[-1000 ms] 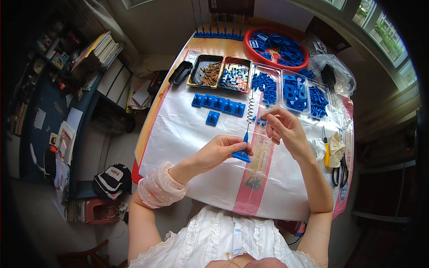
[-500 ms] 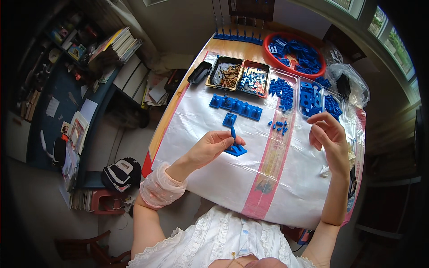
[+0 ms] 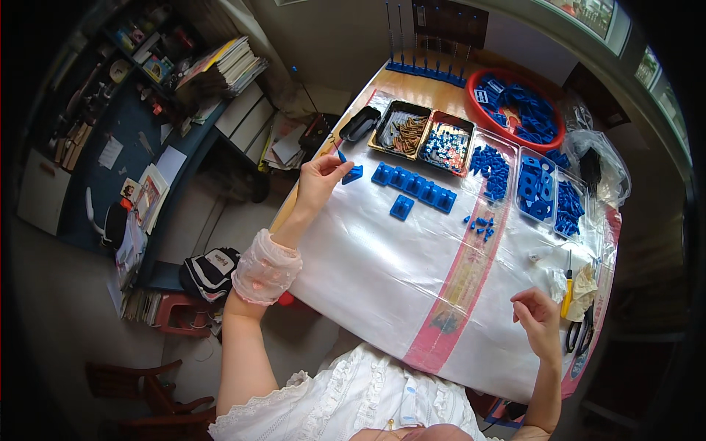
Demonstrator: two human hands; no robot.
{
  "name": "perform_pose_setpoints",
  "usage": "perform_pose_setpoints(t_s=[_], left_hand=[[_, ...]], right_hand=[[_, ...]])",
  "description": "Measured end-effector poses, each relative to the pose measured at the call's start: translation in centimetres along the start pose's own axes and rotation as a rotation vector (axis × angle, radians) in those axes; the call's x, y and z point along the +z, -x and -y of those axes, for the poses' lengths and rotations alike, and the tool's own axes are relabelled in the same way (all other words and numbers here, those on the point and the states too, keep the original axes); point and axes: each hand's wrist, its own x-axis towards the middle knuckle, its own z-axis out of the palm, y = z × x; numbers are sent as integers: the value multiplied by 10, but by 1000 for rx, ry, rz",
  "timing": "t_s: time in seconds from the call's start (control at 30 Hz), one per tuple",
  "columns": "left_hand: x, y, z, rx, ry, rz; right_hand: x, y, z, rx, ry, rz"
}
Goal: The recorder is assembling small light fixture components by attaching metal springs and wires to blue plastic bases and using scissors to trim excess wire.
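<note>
My left hand (image 3: pixel 323 178) is pinched round the lower end of a thin spring rod (image 3: pixel 340 151) at the table's left edge. This rod has a blue tip and stands on a small blue base (image 3: pixel 353 174), partly behind my fingers. To its right lie a row of joined blue bases (image 3: pixel 413 188) and one separate blue base (image 3: pixel 401 208). Over the right part of the table my right hand (image 3: pixel 538 316) is loosely curled, fingers somewhat apart, with nothing visible in it. Several small blue pegs (image 3: pixel 482 224) lie on the sheet ahead of it.
Trays of brass-coloured screws (image 3: pixel 408 137), small metal nuts (image 3: pixel 445 151) and blue parts (image 3: pixel 491 173) line the far side, beside a red basin (image 3: pixel 560 136). Finished-looking spring rods (image 3: pixel 426 71) stand behind. A yellow screwdriver (image 3: pixel 567 294) and black scissors (image 3: pixel 581 334) lie right.
My left hand has carried the spring rod and its blue base far left and away from me. My right hand has drawn back toward me, its fingers more curled. The view has shifted.
</note>
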Motion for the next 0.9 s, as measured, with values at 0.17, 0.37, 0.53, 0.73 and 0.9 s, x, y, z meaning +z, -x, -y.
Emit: perform_pose_setpoints(t_s=[0.17,0.37,0.53,0.73,0.9], left_hand=[[3,-30,17,7,-65,-37],[10,-35,16,-24,-83,-5],[9,-34,16,-58,-74,13],[7,-31,15,-61,23,53],[8,-24,-2,-28,175,124]], right_hand=[[0,-6,-6,5,-69,-32],[-7,-6,-13,17,-90,-56],[-9,-5,-15,20,-96,-50],[-10,-7,-18,36,-98,-48],[-9,-8,-21,47,-92,-40]])
